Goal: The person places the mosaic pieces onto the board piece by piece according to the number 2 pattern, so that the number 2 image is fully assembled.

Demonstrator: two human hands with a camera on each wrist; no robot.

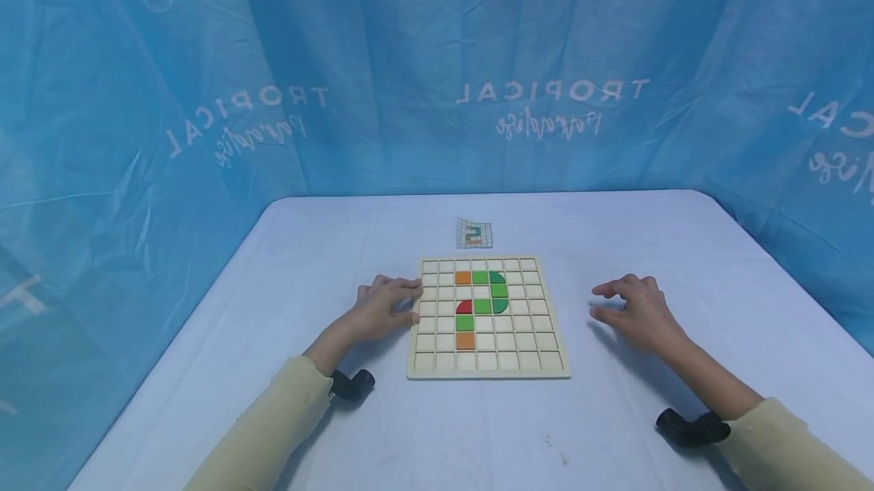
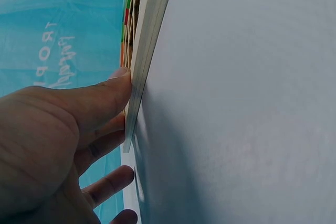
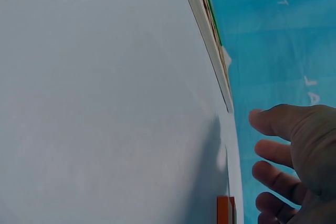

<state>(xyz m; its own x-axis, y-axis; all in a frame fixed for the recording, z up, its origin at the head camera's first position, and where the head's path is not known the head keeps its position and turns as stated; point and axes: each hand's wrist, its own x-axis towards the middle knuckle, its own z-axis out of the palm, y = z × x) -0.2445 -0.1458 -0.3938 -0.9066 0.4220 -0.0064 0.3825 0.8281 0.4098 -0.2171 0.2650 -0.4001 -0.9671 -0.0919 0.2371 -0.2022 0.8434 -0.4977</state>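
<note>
A cream wooden grid board (image 1: 529, 360) lies flat on the white table. On it sit orange square tiles (image 1: 465, 341), bright green square tiles (image 1: 482, 306), dark green rounded tiles (image 1: 498, 278) and one red rounded tile (image 1: 464, 307). My left hand (image 1: 385, 307) is at the board's left edge, thumb and fingertips touching it, fingers fairly straight. In the left wrist view, the thumb (image 2: 107, 98) rests against the board's side. My right hand (image 1: 635, 311) hovers right of the board, apart from it, fingers loosely bent and holding nothing.
A small card (image 1: 474, 234) with a coloured grid pattern stands behind the board. An orange piece (image 3: 224, 211) shows at the bottom of the right wrist view. Blue printed curtains (image 1: 410, 134) hang around the table (image 1: 328, 240). Black wrist devices (image 1: 693, 429) stick out by both sleeves.
</note>
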